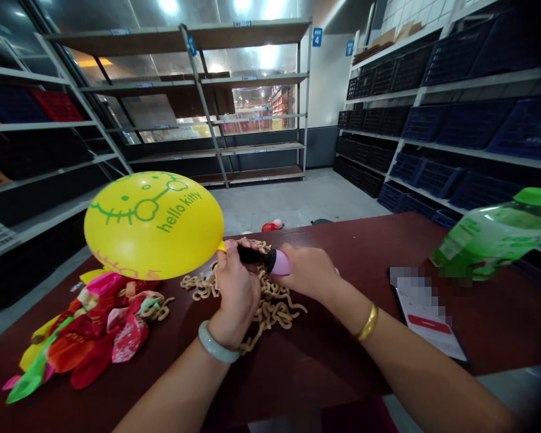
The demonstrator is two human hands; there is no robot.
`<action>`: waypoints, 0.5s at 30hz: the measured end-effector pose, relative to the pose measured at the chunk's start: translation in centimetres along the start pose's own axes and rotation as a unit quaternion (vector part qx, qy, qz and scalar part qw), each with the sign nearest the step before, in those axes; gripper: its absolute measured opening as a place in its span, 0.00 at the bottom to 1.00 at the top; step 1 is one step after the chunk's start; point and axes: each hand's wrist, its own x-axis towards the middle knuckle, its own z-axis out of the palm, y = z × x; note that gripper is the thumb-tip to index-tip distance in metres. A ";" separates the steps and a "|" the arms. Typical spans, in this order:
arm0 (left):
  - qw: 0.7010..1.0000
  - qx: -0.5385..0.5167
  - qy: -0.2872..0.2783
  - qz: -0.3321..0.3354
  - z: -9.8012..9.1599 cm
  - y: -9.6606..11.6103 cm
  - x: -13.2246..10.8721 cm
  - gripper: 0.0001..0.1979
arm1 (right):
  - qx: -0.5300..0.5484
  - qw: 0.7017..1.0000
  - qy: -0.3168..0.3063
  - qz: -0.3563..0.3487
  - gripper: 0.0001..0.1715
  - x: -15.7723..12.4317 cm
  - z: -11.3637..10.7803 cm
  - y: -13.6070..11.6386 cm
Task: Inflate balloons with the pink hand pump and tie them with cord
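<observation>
A blown-up yellow balloon [155, 225] with green "hello kitty" print points its neck toward my left hand [238, 285]. The fingers of that hand are closed around the neck, at the black end of a pink and black balloon pump [280, 263]. My right hand [310, 272] is wrapped round the pink part of this pump. Under both hands lies a loose heap of tan, cord-like loops [275, 316], partly hidden by the wrists. Left of them sits a pile of limp balloons [88, 340] in red, pink, yellow and green.
On the right of the dark red table [342, 355] lie a phone [426, 319] and a green-capped plastic bottle [496, 234], which appears tilted. Metal shelves [247, 78] stand beyond the table. Dark crates [460, 123] fill the right shelving. Small red and pink objects [270, 227] show past the far edge.
</observation>
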 end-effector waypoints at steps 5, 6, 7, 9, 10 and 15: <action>0.999 -0.001 0.041 0.036 -2.0 2.5 3.8 0.11 | -0.014 0.999 -0.030 0.006 0.28 0.6 0.2 0.9; 0.998 -0.002 0.052 0.045 -2.5 3.1 4.7 0.11 | -0.021 0.999 -0.034 0.006 0.29 0.7 0.3 1.2; 0.997 0.000 0.059 0.052 -3.1 3.7 5.6 0.11 | -0.026 0.999 -0.035 0.005 0.29 0.8 0.4 1.5; 0.995 0.002 0.071 0.063 -4.0 4.5 7.0 0.10 | -0.029 0.999 -0.031 0.001 0.29 0.9 0.5 2.1; 0.995 0.001 0.077 0.065 -4.4 4.7 7.5 0.10 | -0.028 0.999 -0.029 0.000 0.29 0.9 0.6 2.4; 0.994 -0.010 0.085 0.069 -4.5 3.7 7.2 0.10 | -0.030 0.999 -0.025 -0.003 0.26 0.9 1.2 2.9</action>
